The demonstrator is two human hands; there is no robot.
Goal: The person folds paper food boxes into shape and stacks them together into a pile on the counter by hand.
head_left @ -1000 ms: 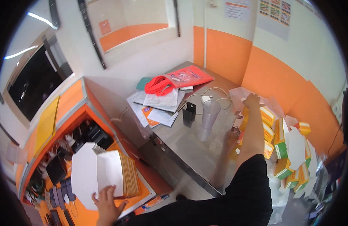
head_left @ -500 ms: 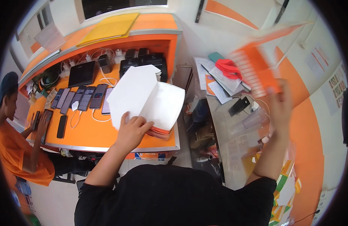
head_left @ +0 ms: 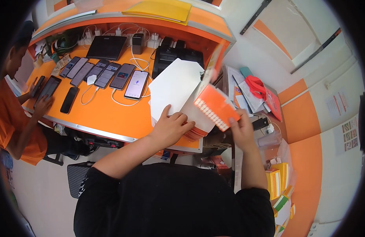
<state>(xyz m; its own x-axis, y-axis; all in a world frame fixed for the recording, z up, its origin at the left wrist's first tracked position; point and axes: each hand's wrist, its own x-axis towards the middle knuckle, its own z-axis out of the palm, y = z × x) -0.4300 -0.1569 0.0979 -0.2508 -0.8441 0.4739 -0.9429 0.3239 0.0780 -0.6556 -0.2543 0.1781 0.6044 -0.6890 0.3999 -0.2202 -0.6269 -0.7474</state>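
L hand palm-down, loosely splayed, R hand fwd, pinching.

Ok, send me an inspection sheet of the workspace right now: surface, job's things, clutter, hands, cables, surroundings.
Surface: orange counter, metal-edged.
Job's things: box stack at the counter's right end, white flap raised; orange box beside it, partly blurred.
Clutter: phones and a black device on the counter; yellow folder above; papers, red bag and yellow boxes to the right.
Left hand: fingers spread on the box stack.
Right hand: grips the orange box.
Cables: white cables loop among the phones.
Surroundings: person in orange at left, hands at phones; orange-and-white wall at right.
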